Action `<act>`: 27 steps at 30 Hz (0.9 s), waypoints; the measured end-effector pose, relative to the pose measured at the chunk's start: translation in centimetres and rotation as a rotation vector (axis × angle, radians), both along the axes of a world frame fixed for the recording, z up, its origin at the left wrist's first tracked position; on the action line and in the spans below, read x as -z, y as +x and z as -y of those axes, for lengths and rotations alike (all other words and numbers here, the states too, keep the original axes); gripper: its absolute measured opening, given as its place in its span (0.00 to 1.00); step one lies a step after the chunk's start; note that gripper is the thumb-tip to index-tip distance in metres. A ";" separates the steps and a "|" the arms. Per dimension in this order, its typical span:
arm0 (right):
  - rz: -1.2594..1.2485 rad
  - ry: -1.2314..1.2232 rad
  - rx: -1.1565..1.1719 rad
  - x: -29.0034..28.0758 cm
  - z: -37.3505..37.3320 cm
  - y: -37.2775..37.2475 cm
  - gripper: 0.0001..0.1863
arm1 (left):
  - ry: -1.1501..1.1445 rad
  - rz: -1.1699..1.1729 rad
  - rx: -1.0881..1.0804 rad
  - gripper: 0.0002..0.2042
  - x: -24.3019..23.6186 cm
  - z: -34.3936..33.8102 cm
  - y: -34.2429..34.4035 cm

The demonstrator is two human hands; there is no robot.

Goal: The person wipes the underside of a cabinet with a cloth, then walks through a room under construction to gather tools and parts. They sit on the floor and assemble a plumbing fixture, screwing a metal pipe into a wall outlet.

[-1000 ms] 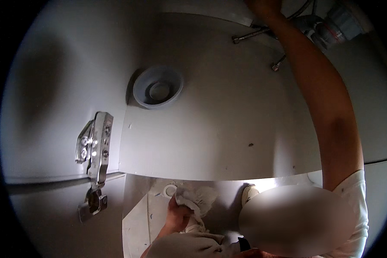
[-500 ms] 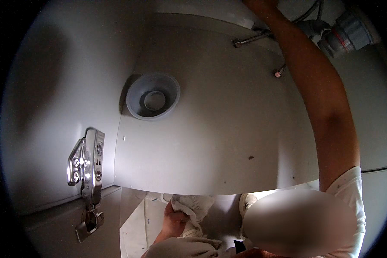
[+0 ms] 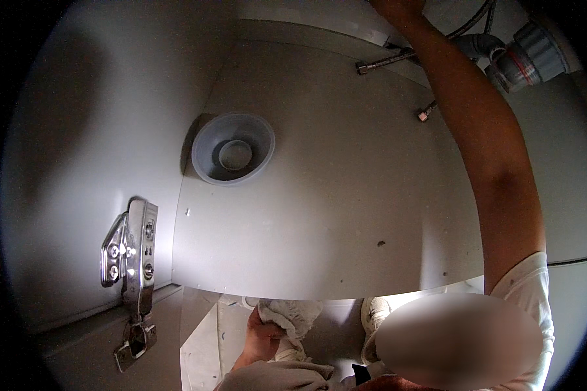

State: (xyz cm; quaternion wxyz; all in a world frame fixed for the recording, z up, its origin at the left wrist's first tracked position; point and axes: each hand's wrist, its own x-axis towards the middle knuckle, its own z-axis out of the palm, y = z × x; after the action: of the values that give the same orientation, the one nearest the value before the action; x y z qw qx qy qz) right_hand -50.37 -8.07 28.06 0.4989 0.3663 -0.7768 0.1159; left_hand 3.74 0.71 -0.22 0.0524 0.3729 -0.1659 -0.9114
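Note:
My left hand (image 3: 262, 337) is low in the picture, just outside the cabinet's front edge, with its fingers closed around a crumpled white cloth (image 3: 292, 318). My right arm reaches across the right side of the cabinet to the far top. Only part of my right hand (image 3: 399, 8) shows at the upper rim; its fingers are out of the picture, so what it touches is hidden. Near that forearm lie two braided hoses, a farther one (image 3: 385, 62) and a nearer one (image 3: 426, 112), both with loose metal end nuts.
A grey plastic bowl (image 3: 201, 156) rests on the cabinet floor (image 3: 319, 195) by the left wall. A metal hinge (image 3: 140, 254) juts from that wall near the front. A grey drain pipe (image 3: 531, 58) stands at the far right. A shoe (image 3: 373, 319) is below the front edge.
The view has shifted slightly, so the bowl and hinge appear a little lower. Both hands keep nearly the same position, and the cloth stays in my left hand.

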 end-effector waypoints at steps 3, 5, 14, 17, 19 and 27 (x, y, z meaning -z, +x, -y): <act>-0.029 0.008 -0.032 0.1 -0.2 -0.6 0.39 | -0.013 0.021 0.006 0.31 0.3 -0.1 0.2; -0.048 0.014 -0.034 0.1 -0.2 -0.7 0.39 | -0.016 0.004 0.008 0.31 0.7 -0.1 0.4; 0.045 -0.029 -0.022 0.5 0.1 0.3 0.41 | -0.007 -0.032 -0.018 0.32 0.9 -0.1 0.8; 0.061 -0.044 0.056 -0.2 -1.0 0.0 0.42 | 0.004 -0.052 0.024 0.31 0.8 -0.2 0.1; 0.158 -0.067 0.062 0.2 -0.2 0.6 0.42 | -0.017 -0.015 0.013 0.31 0.4 0.0 0.4; 0.145 -0.160 0.082 0.6 -0.7 0.7 0.45 | 0.001 -0.010 0.031 0.31 0.0 0.0 -0.3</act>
State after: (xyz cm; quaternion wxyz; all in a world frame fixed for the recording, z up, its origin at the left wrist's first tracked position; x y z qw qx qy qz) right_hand -49.65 -7.37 27.44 0.4733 0.2837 -0.8136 0.1834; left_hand 3.49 0.70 -0.23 0.0388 0.3658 -0.1710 -0.9140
